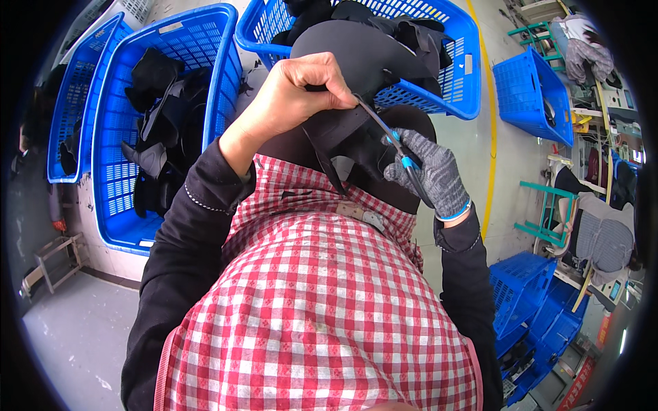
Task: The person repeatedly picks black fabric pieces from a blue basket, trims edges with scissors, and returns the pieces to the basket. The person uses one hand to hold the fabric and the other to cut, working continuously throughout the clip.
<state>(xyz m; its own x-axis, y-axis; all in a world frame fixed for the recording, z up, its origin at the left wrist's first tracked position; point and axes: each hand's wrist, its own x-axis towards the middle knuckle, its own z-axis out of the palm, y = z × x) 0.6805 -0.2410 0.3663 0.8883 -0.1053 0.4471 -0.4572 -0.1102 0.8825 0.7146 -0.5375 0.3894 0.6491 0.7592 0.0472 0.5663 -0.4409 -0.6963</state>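
Observation:
A dark grey, smooth, curved sheet piece lies in front of me, over the basket's near edge and my lap. My bare left hand is closed in a pinch at this piece's edge; whatever is between thumb and forefinger is too small to make out. In a grey knit glove, my right hand is wrapped around scissors with blue and black handles. Their blades point up and left, with the tips at my left fingertips. Whether the blades are apart cannot be told. Below the pinch, a black flap hangs over my lap.
A blue basket of black pieces stands just ahead. Another blue basket with similar pieces is at my left, beside a further one. More blue baskets stand at the right, near people seated at workbenches. A yellow line crosses the floor.

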